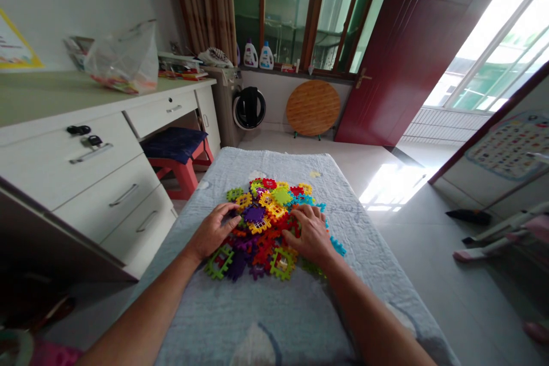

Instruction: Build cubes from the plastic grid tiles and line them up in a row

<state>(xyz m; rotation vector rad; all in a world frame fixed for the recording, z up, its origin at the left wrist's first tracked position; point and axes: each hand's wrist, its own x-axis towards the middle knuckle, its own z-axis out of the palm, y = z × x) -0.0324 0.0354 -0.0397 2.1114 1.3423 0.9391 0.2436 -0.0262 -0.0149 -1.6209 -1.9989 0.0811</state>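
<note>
A heap of toothed plastic building pieces [266, 243] in red, yellow, green, purple and blue lies on a cloth-covered table [240, 320]. My left hand [214, 230] rests at the heap's left side, fingers apart and touching the edge pieces, with nothing visible in its grasp. On the right side, my right hand [309, 233] lies over the heap with its fingers spread and curved; what is under the palm is hidden. Between the hands sit a purple piece [254, 214] and yellow window-like pieces [278, 210]. Nearer me is a green square frame piece [283, 263].
A white desk with drawers [128, 166] stands at the left, bearing a plastic bag [128, 60]. A red stool [184, 174] is tucked beside it. Behind the table are a washing machine [229, 108], a round wooden board [313, 107] and a red door [412, 51].
</note>
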